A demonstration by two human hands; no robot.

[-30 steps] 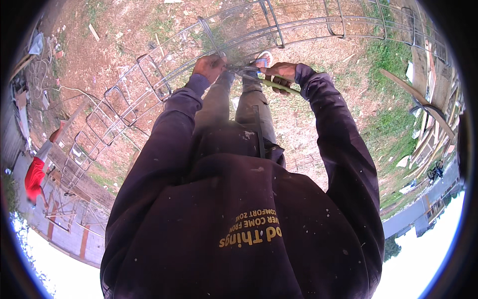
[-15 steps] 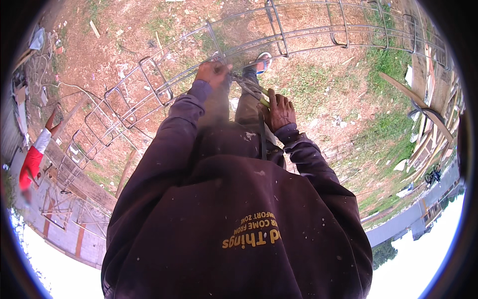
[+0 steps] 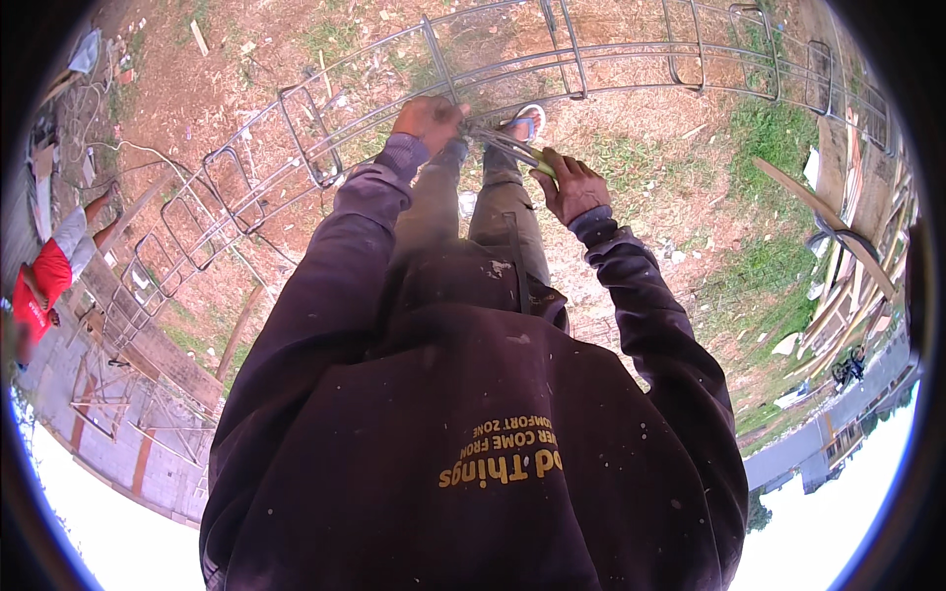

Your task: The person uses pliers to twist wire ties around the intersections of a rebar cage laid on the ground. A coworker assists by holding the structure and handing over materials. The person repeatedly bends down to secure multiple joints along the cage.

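A long steel rebar cage (image 3: 439,61) with square stirrups curves across the view in front of me. My left hand (image 3: 429,125) is closed at the cage's near bars, beside a stirrup. What its fingers grip is hidden. My right hand (image 3: 575,188) is wrapped around the yellow-green handles of metal pincers (image 3: 509,145). Their jaws point left toward the near bars, close to my left fingertips. The jaw end is too small and blurred to tell whether it bites on a wire.
My sandalled foot (image 3: 528,123) stands below the cage on littered dirt and grass. A person in a red shirt (image 3: 41,281) is at the far left. Planks and timber scraps (image 3: 855,286) lie at the right, with a wooden board (image 3: 808,192) jutting inward.
My right hand has moved right and slightly up with the pincers, whose handles now sit nearer together. The left hand stays at the bars. The person in red has shifted left.
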